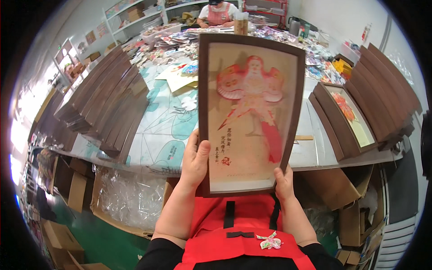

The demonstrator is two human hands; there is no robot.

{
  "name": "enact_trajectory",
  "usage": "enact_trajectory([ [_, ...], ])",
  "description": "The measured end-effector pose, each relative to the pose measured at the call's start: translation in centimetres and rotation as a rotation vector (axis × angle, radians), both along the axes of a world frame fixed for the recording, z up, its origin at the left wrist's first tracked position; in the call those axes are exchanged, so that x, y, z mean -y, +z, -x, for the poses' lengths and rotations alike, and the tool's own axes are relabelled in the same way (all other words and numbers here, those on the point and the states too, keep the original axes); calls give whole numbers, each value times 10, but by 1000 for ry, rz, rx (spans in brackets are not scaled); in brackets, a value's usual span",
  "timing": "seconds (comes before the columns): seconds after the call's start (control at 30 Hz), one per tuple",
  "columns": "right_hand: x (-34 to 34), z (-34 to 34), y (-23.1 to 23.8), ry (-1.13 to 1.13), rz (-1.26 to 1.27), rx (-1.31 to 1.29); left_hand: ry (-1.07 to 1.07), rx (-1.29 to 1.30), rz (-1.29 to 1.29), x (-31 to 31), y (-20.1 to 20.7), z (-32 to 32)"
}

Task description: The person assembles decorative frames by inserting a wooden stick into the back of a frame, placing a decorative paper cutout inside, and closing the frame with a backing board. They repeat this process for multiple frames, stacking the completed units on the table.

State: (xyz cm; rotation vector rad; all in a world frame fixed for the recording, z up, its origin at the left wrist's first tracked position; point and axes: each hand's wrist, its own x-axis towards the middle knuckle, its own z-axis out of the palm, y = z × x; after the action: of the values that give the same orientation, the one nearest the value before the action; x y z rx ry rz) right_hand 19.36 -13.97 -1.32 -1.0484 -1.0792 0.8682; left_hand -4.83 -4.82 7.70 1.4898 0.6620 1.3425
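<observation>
A dark brown picture frame is held up in front of me, its glazed face turned my way. Inside it, on a tan backing with some writing, sits a red and pink swallow-shaped kite. My left hand grips the lower left side, thumb along the edge. At the lower right corner my right hand holds on, thumb on the front rim and the other fingers mostly hidden behind. The frame covers the middle of the table. A red apron with a small decorated piece shows below.
Brown frames stand stacked at left and right; one smaller frame there holds an orange-red kite. Paper pieces cover the far table, where another person sits. Under the table is a box of clear plastic.
</observation>
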Motion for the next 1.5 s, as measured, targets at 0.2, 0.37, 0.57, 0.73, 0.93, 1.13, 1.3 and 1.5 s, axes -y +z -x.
enact_trajectory([
  [0.2, 3, 17, 36, 246, 67, -259, 232, -281, -18, -7, -11, 23],
  [0.37, 2, 26, 50, 321, 40, -206, 803, -1012, -677, -28, 40, 17],
  [0.57, -1, 28, 56, 311, 59, -299, 437, -1171, -920, -27, 47, -49],
  [0.73, -5, 15, 49, 183, 77, -445, -190, -1104, -1025, 39, 8, -52],
  [0.93, -5, -2, 46, 210, 92, -508, -137, -743, -907, 41, 6, 4],
  [1.13, -11, -9, 47, 299, 56, -494, -113, 109, 414, 8, 8, 3],
  [1.3, -19, -42, 41, 417, 11, -359, -301, 373, 727, 26, 13, -8],
  [1.5, -3, -8, 40, 621, -17, -860, -270, 593, 851, 23, 12, -36],
])
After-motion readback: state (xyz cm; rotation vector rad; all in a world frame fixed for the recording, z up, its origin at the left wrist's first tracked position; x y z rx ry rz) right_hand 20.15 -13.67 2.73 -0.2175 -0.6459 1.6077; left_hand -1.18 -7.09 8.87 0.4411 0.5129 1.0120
